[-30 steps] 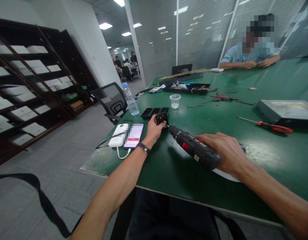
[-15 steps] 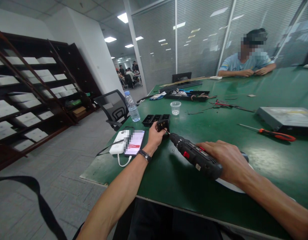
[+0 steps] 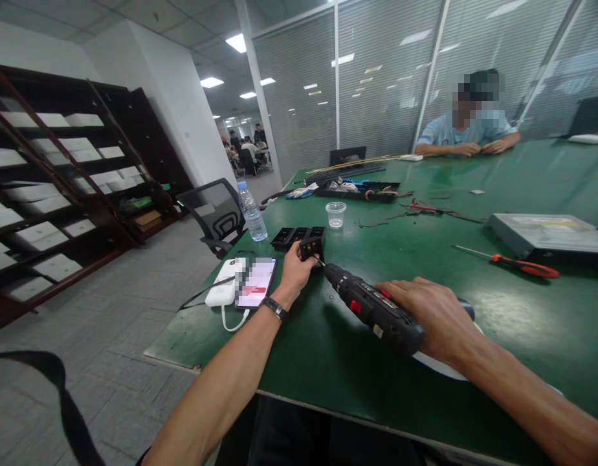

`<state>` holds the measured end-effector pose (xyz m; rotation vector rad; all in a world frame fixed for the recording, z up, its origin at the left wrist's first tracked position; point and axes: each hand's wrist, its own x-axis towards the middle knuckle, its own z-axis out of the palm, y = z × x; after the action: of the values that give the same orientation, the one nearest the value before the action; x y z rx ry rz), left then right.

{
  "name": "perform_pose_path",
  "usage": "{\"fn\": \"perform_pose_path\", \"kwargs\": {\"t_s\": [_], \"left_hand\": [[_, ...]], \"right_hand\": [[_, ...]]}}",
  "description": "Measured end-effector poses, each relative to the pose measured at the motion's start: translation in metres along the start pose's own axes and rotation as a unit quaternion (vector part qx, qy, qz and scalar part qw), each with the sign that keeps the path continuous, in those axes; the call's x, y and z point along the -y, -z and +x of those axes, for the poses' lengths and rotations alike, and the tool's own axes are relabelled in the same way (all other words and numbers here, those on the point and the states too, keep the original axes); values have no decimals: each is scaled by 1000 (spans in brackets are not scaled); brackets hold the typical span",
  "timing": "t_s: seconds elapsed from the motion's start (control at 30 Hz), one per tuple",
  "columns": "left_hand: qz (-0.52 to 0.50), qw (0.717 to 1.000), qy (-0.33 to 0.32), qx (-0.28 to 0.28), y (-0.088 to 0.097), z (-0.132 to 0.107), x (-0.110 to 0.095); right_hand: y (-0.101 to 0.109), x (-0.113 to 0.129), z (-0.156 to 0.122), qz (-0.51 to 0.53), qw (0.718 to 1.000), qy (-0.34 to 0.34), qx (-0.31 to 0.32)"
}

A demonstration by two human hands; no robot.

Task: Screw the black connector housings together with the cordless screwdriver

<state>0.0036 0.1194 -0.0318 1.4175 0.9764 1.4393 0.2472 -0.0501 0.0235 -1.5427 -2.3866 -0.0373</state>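
My left hand [image 3: 295,272] grips a small black plastic part [image 3: 310,248] with brass-coloured dots on its face, held just above the table. Wrapped around a black cordless drill [image 3: 371,309] with red switches is my right hand [image 3: 428,310]. The drill lies almost level and points left, its thin bit reaching the lower edge of the black part; whether the tip is seated in it I cannot tell. Right behind my left hand sits a black tray with compartments [image 3: 285,238]. A clear plastic cup [image 3: 336,215] stands a little farther back.
Left of my hand lie a phone [image 3: 257,285] and a white power bank [image 3: 222,291], joined by a cable. A water bottle [image 3: 252,213] stands behind them. To the right are a screwdriver [image 3: 517,264] and a flat metal case [image 3: 546,236]. A person [image 3: 466,129] sits across the table.
The view has shifted slightly, so everything appears a little farther left. Both hands keep their hold, and the drill bit stays at the black part.
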Motion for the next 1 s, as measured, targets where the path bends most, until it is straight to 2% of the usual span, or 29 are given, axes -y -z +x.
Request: {"fn": "perform_pose_path", "kwargs": {"t_s": [0.33, 1.0], "left_hand": [[11, 1000, -4, 10, 1, 0, 1], [22, 1000, -6, 17, 1, 2, 1]], "right_hand": [[-1, 1, 0, -6, 1000, -4, -7], [8, 7, 2, -18, 999, -23, 27]]}}
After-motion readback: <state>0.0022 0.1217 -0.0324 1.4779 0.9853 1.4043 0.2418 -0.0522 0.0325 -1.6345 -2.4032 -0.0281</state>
